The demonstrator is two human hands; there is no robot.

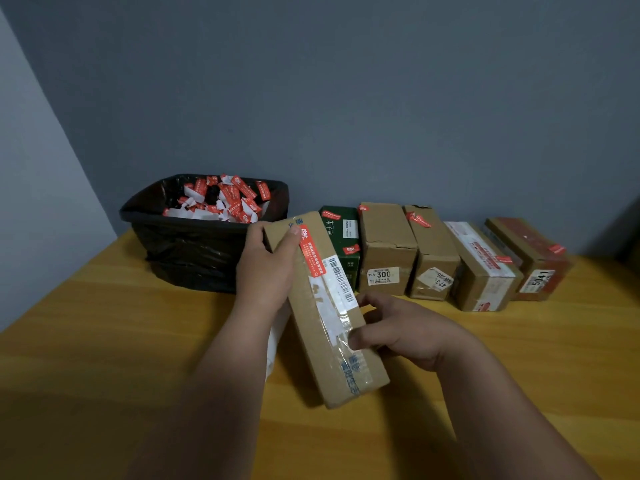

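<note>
The left hand (266,265) is gripping the far end of a long cardboard box (325,317), fingers curling over its top edge and forearm stretching toward 12 o'clock. The right hand (405,332), reaching in from 4 o'clock, is pinching the box's near half, thumb pressing on the clear tape. The box is slanting over the middle of the tabletop (104,341). A black-lined bin (194,251) is sitting at 10 o'clock and a row of parcels (436,258) at 2 o'clock.

Brown box (320,327), red sticker (311,252); black bin (194,251); green box (341,237).
</note>
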